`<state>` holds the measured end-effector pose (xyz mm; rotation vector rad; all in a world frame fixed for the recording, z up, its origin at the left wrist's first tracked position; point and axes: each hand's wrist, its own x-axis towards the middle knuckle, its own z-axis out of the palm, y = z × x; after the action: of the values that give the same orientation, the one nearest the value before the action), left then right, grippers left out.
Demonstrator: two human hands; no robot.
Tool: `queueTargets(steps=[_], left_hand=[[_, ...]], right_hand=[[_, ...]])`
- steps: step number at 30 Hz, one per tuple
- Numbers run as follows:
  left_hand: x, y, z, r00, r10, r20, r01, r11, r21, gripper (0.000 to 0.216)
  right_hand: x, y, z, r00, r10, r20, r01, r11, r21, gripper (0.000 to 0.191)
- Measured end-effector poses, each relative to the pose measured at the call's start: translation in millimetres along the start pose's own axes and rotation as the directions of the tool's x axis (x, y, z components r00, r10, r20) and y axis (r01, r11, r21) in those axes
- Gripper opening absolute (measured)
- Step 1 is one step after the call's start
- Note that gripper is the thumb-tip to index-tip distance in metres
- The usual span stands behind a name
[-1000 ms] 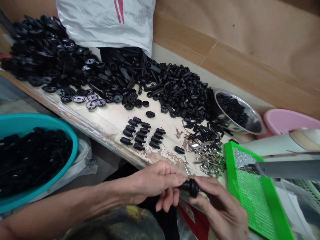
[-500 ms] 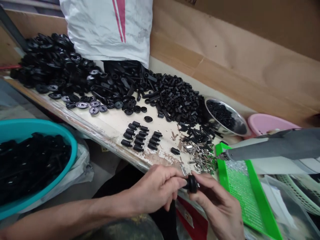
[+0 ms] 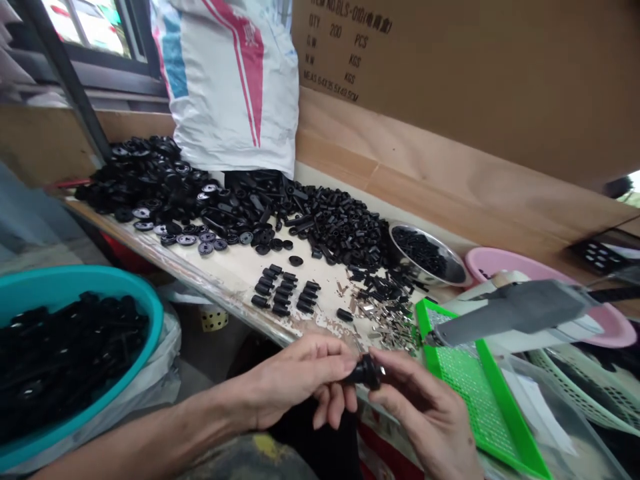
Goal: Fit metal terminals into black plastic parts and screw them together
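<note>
My left hand pinches the stem of a black plastic part between thumb and fingers. The part has a round, disc-like end, and a small shiny metal tip shows beside it. At that disc end, the thumb and fingertips of my right hand close on the part from the right. Just beyond the hands, small metal strips lie scattered. One black cylindrical piece rests apart from short rows of similar black cylinders. A single black disc lies behind those rows.
Heaped black plastic parts cover the table's back. A metal bowl and a pink basin stand right. A grey electric screwdriver lies across a green tray. Left is a teal basin of black parts. A white sack stands behind.
The camera view has tilted up, showing more of the carton and window. Both hands stay on the same black part, which appears slightly turned, with its metal tip more visible.
</note>
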<state>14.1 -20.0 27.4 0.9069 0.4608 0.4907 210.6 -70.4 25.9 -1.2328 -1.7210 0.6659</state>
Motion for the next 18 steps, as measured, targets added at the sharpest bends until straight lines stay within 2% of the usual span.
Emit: queueTargets(steps=[4, 7, 14, 18], left_hand=[[-6, 2, -4, 0.997, 0.058, -0.05, -0.055, 0.996, 0.066, 0.026], [-8, 2, -11, 0.999, 0.03, -0.041, -0.029, 0.999, 0.046, 0.027], [-7, 6, -29, 0.995, -0.013, -0.101, 0.011, 1.0, -0.024, 0.026], [-4, 12, -43, 0.992, -0.086, -0.089, 0.073, 0.987, -0.146, 0.018]], right_hand=[[-1, 2, 14, 0.992, -0.11, -0.057, 0.103, 0.988, -0.114, 0.038], [2, 5, 27, 0.984, -0.172, -0.046, 0.165, 0.978, -0.127, 0.038], [19, 14, 41, 0.997, -0.076, -0.013, 0.076, 0.996, -0.044, 0.035], [33, 19, 48, 1.0, -0.029, -0.013, 0.028, 0.999, -0.017, 0.032]])
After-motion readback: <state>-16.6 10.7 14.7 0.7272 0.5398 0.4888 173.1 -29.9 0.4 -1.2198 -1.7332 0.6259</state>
